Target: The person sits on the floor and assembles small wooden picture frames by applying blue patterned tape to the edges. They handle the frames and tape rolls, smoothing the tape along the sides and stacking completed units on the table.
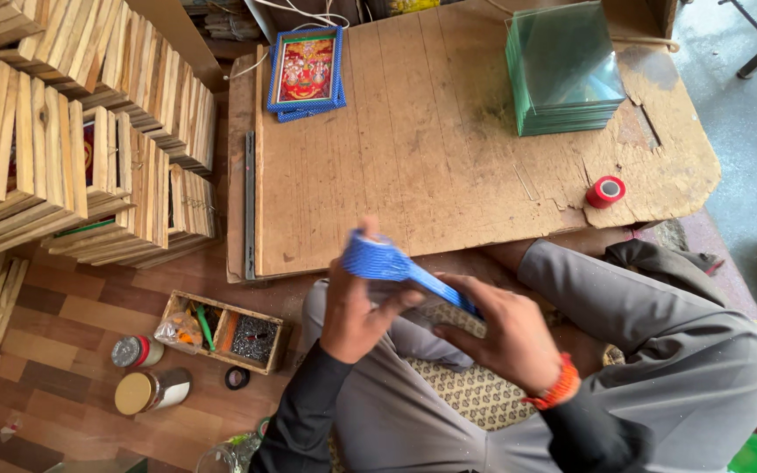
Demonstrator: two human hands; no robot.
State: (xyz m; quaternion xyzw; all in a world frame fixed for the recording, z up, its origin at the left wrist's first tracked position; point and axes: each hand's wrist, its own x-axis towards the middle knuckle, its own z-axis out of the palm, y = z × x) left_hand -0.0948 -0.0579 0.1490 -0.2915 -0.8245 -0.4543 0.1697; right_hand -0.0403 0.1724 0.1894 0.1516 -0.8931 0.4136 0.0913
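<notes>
My left hand [354, 302] grips a roll of blue tape [370, 257], blurred from motion, just in front of the low wooden work board [449, 166]. A strip of blue tape [440, 289] runs from the roll down to a picture frame [449, 317] resting on my lap. My right hand [497, 328] presses on that strip and holds the frame's edge. A blue-edged framed picture [306, 72] lies at the far left of the board.
A stack of glass panes [562, 74] stands at the board's far right; a red tape roll [605, 192] lies near its right edge. Piles of wooden frames [89, 140] fill the left. A small wooden box [225, 331] and two jars [144, 372] sit on the floor.
</notes>
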